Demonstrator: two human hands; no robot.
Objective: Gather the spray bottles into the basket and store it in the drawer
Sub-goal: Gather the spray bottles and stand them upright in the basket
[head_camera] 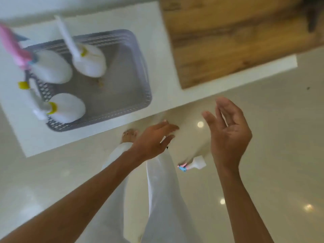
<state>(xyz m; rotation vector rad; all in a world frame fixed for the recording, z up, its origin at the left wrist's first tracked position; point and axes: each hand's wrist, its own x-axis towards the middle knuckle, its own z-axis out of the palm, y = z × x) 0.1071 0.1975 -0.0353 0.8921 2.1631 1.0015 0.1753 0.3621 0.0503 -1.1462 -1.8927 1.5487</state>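
Note:
A grey perforated basket (140,95) sits on the white counter (157,50). Three white spray bottles stand in it: one with a pink trigger (52,67) at the left, one with a white trigger and yellow collar (91,60) at the back, one with a yellow collar (68,109) at the front left. A fourth white bottle with a pink and blue trigger (194,163) lies on the floor below my hands. My left hand (154,139) is open with fingers stretched, over the floor just off the counter's edge. My right hand (228,127) is open, palm turned left, holding nothing.
A wooden board (228,41) covers the counter's right part. The glossy tiled floor (271,155) spreads below and to the right. My white trouser legs (157,199) and a bare foot (129,135) are under my arms, next to the counter's front edge.

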